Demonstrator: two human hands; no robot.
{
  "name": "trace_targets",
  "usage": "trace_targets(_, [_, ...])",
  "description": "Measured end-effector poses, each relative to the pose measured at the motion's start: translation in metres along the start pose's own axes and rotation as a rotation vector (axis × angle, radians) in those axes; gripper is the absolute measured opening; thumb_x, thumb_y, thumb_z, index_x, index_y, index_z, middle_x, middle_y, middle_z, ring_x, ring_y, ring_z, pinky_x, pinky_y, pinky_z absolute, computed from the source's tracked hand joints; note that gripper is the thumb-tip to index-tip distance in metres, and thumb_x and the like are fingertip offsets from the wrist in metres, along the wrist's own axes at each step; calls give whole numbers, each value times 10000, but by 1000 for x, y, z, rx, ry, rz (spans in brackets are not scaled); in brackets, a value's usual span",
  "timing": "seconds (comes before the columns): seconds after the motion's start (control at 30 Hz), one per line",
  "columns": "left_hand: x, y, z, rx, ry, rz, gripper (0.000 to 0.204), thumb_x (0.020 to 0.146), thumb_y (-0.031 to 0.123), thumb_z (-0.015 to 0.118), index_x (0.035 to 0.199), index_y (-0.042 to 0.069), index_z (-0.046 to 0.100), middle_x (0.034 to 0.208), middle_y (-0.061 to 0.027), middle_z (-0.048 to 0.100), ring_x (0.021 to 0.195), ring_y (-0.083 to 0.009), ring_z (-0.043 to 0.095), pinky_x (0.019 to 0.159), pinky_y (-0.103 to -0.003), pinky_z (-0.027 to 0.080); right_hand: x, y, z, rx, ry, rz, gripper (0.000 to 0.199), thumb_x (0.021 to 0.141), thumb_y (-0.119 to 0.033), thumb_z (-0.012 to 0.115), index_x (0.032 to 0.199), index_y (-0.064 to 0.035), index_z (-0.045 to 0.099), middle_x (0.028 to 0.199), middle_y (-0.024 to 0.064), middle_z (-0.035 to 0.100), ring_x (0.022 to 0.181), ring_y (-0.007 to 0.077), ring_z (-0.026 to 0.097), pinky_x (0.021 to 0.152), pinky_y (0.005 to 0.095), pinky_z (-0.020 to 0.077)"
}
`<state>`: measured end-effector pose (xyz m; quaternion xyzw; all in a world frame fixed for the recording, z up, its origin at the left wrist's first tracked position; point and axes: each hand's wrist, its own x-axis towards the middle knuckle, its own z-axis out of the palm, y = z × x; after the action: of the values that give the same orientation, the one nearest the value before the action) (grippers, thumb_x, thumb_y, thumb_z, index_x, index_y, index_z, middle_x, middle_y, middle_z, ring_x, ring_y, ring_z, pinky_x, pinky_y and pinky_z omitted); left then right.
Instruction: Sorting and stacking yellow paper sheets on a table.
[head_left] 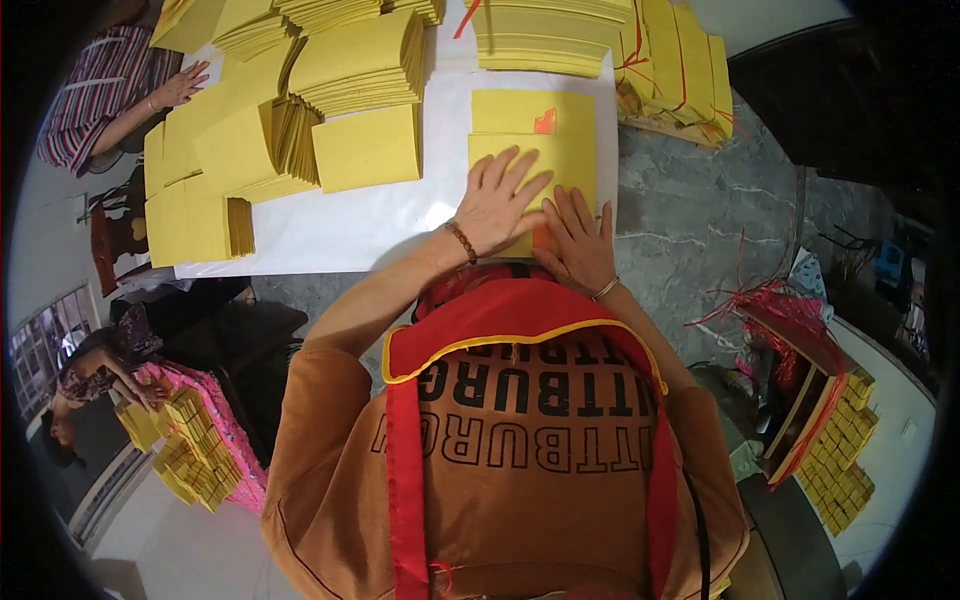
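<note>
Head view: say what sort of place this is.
Probably a small hand-packing workshop. Stacks of yellow paper sheets cover a white table, both hands press one sheet, and bundled stacks sit nearby.

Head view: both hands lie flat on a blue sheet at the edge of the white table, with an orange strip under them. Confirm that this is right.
Wrong in one respect: the head view shows the sheet is yellow, not blue. Both the left hand and right hand lie flat on it at the edge of the white table, with the orange strip under them.

both hands [540, 220] flat, fingers spread, side by side.
</note>
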<state>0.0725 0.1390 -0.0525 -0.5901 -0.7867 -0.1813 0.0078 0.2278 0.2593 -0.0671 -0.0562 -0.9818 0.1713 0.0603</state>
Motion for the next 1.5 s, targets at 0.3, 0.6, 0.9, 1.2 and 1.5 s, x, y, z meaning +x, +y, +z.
trace_targets(0.3, [6,8,2,293,-112,233,599,794,399,556,1281,66,457,1319,-191,421,1194,-330,390,928,-461,343,7,51,-26,979,120,375,415,932,-298,452,1246,-29,493,1219,119,543,1153,273,493,991,372,356])
trace_targets(0.6, [10,5,-23,3,25,13,501,734,193,574,1196,8,517,1137,-187,565,1011,-310,558,794,-382,465,25,51,-36,1160,390,590,438,963,-339,403,1191,14,525,1036,110,624,981,195,587,887,330,434])
trace_targets(0.9, [-89,-130,-68,379,271,-183,603,668,111,637,1252,142,490,1219,-89,526,1143,-246,477,939,-433,353,12,46,-20,1122,339,632,386,961,-299,423,1163,3,553,973,69,637,875,139,587,775,273,442])
trace_targets(1.2, [-99,-143,-41,373,-55,-294,593,793,118,540,1354,208,370,1363,-118,379,1242,-275,368,991,-457,307,11,41,-13,1123,358,607,323,954,-249,455,1103,4,590,937,55,635,855,111,566,755,248,438])
trace_targets(1.5, [-87,-146,-51,326,-343,-354,566,852,103,439,1396,179,299,1420,-150,294,1293,-318,301,1044,-435,279,13,39,-9,1128,347,646,279,948,-201,476,1106,1,586,968,62,623,867,118,570,776,257,452])
